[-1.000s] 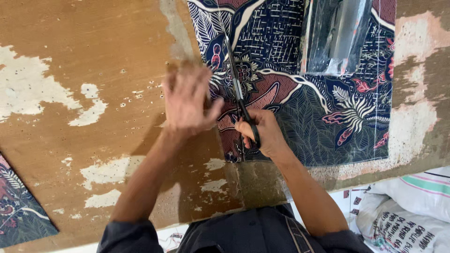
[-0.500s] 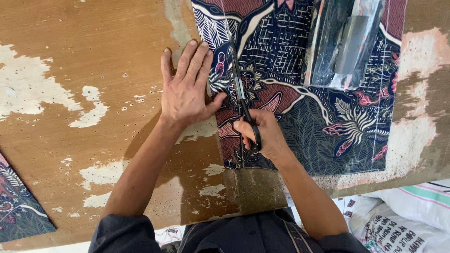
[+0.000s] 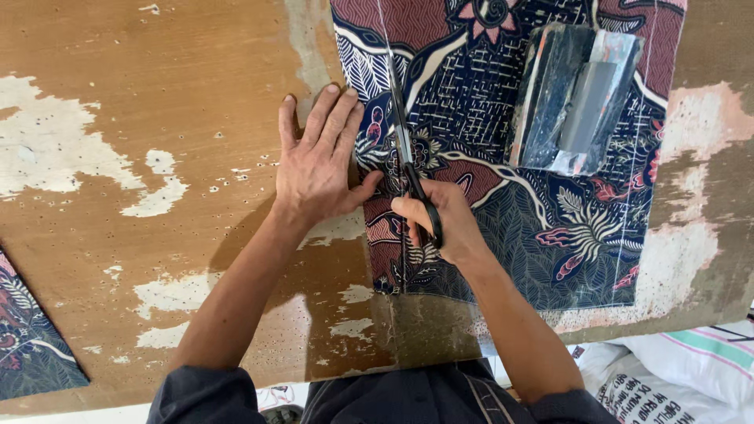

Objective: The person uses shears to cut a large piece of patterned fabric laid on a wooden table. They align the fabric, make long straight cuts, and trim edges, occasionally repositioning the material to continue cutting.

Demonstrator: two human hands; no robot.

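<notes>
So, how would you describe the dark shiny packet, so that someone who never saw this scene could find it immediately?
Start at the worn brown table, then go to the large patterned cloth spread on its right part. The packet lies on the cloth's upper right area, apart from the scissors in the right hand. It is the only glossy, grey-black, plain thing lying on the busy red and blue print.

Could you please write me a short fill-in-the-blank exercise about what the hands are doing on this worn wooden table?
1. The right hand holds black-handled ____ over the patterned fabric.
2. The left hand lies ____ with spread fingers at the fabric's left edge.
3. A dark, shiny folded bundle rests on the ____.
4. Another patterned piece lies at the table's lower ____ corner.

Missing words: scissors; flat; fabric; left
</notes>
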